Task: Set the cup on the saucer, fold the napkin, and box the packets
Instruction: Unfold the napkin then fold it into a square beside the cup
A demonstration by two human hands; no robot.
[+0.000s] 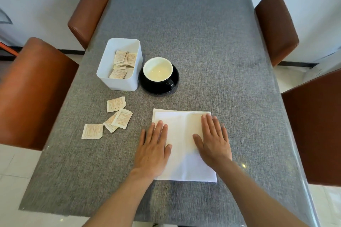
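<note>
Grey table [184,33], napkin [184,143] lengthwise toward viewer

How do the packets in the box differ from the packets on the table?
The packets in the box lie heaped inside the white box; the packets on the table lie spread flat on the grey cloth. The boxed ones are already put away; the four loose ones still wait, left of the napkin. The boxed ones overlap closely; of the loose ones only two overlap. All share the same beige paper and print.
</note>
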